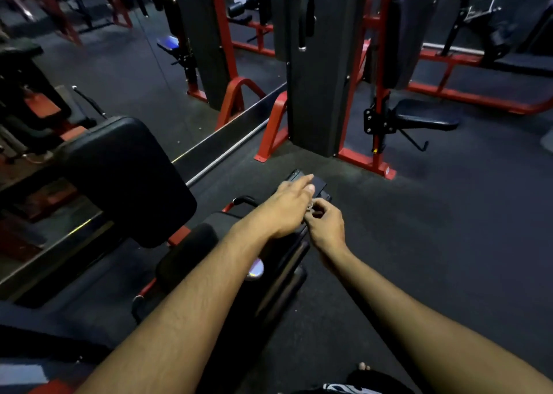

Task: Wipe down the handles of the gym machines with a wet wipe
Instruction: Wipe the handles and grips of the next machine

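Note:
Both my arms reach forward over a low black bench-like machine part [278,277]. My left hand [287,206] lies with fingers stretched out over a dark flat pack [318,184] resting at the far end of that part. My right hand [324,223] is just beside it, fingers curled, pinching a small pale piece [311,208] between the two hands; it is too small and blurred to tell whether it is a wet wipe. A black handle end [244,199] on a red bar sticks out to the left of my left hand.
A large black pad [125,178] stands at left beside a mirror wall. A black weight-stack column [317,73] with red frame feet rises ahead, a hanging black handle [302,19] on it. A small black seat [425,113] on a red frame sits right. Dark rubber floor spreads to the right.

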The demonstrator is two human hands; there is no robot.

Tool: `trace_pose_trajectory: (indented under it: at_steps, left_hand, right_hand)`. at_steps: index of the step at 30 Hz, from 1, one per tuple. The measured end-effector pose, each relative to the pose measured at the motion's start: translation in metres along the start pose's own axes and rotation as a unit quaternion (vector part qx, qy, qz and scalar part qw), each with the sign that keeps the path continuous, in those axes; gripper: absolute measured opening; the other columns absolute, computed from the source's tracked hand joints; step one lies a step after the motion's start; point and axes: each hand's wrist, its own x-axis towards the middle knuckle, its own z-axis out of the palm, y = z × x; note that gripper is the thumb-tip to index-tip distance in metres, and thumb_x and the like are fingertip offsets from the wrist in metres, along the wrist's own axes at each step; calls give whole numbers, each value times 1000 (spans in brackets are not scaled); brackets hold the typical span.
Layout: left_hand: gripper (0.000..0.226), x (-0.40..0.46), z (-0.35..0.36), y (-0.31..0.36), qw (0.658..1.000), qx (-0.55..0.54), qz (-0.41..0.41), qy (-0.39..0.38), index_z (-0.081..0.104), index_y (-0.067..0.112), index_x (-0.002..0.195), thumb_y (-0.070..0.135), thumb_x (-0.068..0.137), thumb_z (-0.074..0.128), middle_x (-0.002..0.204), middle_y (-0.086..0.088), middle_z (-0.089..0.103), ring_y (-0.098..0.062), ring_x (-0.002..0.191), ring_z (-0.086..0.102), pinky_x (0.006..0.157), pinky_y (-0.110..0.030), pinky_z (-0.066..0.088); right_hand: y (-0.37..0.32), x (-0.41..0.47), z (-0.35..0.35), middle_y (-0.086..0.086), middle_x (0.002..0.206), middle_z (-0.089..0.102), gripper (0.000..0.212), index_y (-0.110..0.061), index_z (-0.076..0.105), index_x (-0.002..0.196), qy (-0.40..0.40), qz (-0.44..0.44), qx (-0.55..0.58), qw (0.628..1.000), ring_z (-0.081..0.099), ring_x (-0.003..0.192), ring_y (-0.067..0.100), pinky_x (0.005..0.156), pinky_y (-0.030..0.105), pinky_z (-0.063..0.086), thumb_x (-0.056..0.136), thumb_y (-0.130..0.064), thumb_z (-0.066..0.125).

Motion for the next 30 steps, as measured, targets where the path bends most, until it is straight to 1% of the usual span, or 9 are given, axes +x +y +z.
trace_pose_trajectory:
  at_steps: [4, 7, 9, 11, 15, 18, 22, 27, 30]
  left_hand:
    - [52, -1, 5, 3, 993, 109, -21, 42, 17, 38, 162, 45, 111, 25, 166, -9, 18, -35, 149, 31, 119, -47, 27]
    - [52, -5, 8, 12, 987, 140, -49, 57, 16, 33, 163, 40, 112, 24, 169, -11, 12, -40, 147, 32, 118, -49, 30]
    - [54, -5, 10, 15, 986, 128, -81, 69, 12, 34, 164, 43, 112, 22, 168, -10, 15, -40, 145, 37, 115, -49, 33]
    - [56, -2, 13, 12, 985, 89, -109, 100, 9, 39, 164, 49, 111, 22, 164, -9, 24, -38, 144, 40, 115, -47, 33]
    - [54, -3, 20, 10, 975, 7, -150, 164, 19, 35, 163, 45, 111, 28, 155, -14, 41, -30, 148, 37, 122, -39, 26]
    - [52, -4, 20, 14, 964, -20, -180, 197, 25, 35, 162, 44, 111, 31, 161, -8, 40, -23, 150, 34, 122, -33, 24]
    - [50, -7, 27, 19, 943, -51, -200, 260, 29, 35, 160, 43, 111, 32, 163, -1, 39, -15, 152, 31, 125, -34, 21]
    - [49, -5, 32, 21, 922, -70, -232, 302, 29, 37, 160, 42, 111, 32, 164, 0, 35, -13, 151, 31, 117, -23, 22]
    - [47, -2, 32, 15, 919, -97, -254, 285, 29, 46, 158, 46, 110, 32, 161, 3, 38, -13, 148, 36, 115, -23, 23]
  right_hand:
    - [-27, 22, -25, -8, 92, 72, 19, -18, 72, 97, -94, -197, -99, 971, 66, 86, 1, 76, 20, 50, 88, -3, 65]
    - [-43, 32, -36, -17, 71, 57, 37, -27, 55, 72, -269, -215, -196, 918, 55, 64, -15, 60, 15, 36, 92, 4, 56]
    - [-37, 40, -36, -18, 84, 57, 34, -20, 59, 77, -337, -239, -232, 880, 51, 64, -19, 59, 9, 34, 95, 8, 50]
    - [-34, 46, -36, -10, 104, 57, 23, -1, 65, 105, -358, -307, -239, 849, 51, 80, -13, 73, 3, 36, 93, 9, 47]
    - [-22, 64, -40, 5, 127, 63, 42, -8, 57, 129, -423, -374, -248, 787, 48, 113, 17, 97, 26, 33, 89, -11, 47]
    - [-21, 76, -45, 7, 144, 51, 60, -10, 42, 147, -448, -384, -213, 779, 35, 128, 15, 102, 15, 24, 89, -1, 53]
    - [-4, 86, -44, 3, 160, 33, 72, -8, 33, 154, -523, -400, -169, 734, 24, 150, 12, 123, 27, 19, 86, -9, 54]
    - [-13, 90, -23, 4, 125, 55, 51, -5, 53, 132, -572, -376, -143, 715, 46, 117, 19, 104, 26, 30, 94, -33, 32]
    - [-28, 110, 6, 26, 130, 55, 64, 4, 47, 140, -622, -408, -237, 624, 48, 122, 39, 102, 30, 26, 101, -36, 15]
